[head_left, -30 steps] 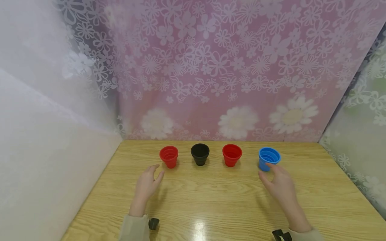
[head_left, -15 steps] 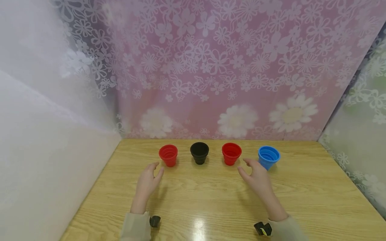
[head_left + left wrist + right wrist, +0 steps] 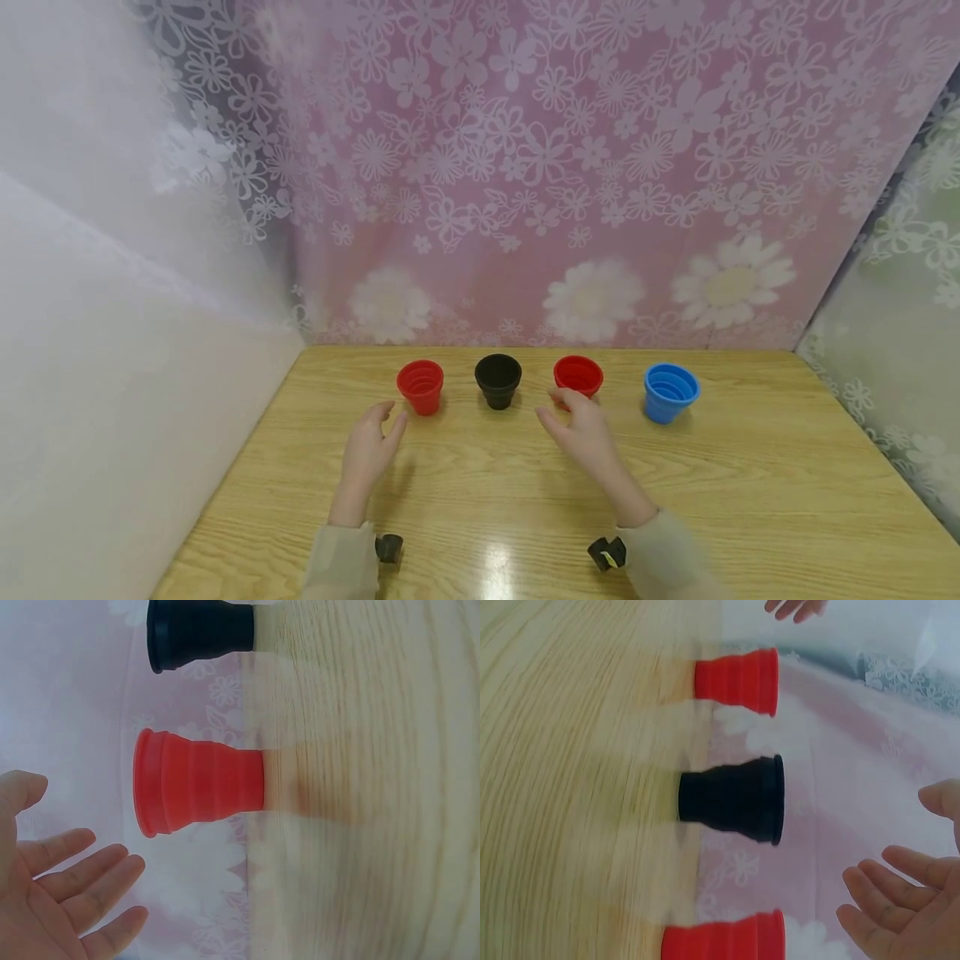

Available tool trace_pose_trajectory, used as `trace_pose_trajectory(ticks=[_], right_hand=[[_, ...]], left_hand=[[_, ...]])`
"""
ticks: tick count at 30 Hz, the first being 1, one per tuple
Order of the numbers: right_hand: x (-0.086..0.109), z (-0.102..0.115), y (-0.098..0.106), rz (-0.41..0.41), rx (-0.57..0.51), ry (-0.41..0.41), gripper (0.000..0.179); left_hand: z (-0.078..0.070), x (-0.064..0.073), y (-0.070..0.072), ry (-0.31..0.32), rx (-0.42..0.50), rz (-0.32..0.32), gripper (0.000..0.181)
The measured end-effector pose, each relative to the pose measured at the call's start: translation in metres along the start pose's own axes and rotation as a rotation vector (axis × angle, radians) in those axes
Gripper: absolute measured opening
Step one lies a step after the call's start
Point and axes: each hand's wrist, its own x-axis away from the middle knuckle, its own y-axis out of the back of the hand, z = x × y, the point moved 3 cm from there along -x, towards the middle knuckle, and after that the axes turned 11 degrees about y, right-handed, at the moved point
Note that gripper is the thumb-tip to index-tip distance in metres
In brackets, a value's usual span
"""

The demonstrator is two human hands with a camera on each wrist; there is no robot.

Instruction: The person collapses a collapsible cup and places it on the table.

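Note:
Upright in a row along the back of the table stand a red cup [image 3: 421, 388], a black cup [image 3: 498, 382], a second red cup [image 3: 578, 374] and a blue cup [image 3: 670, 393], all ribbed. My left hand [image 3: 365, 447] hovers in front of the left red cup, fingers apart and holding nothing. In the left wrist view those fingers spread beside the red cup [image 3: 199, 784]. My right hand [image 3: 585, 431] overlaps the lower part of the second red cup in the head view. The right wrist view shows its fingers loosely extended, with the black cup [image 3: 735, 799] nearby.
The wooden table [image 3: 480, 492] reaches back to a pink flowered curtain [image 3: 480, 167]. A white wall [image 3: 135, 333] rises at the left, and a pale flowered curtain [image 3: 915, 333] hangs at the right. Each wrist carries a small black device [image 3: 607, 552].
My right hand has moved left, from in front of the blue cup to in front of the second red cup. My left hand stays nearly in place, and the cups have not moved.

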Motion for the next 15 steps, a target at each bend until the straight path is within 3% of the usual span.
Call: trace_pose_trajectory(ticks=[15], right_hand=[[-0.032, 0.022, -0.061, 0.088, -0.395, -0.120, 0.027]], left_hand=[[0.009, -0.013, -0.007, 0.103, 0.182, 0.064, 0.046]])
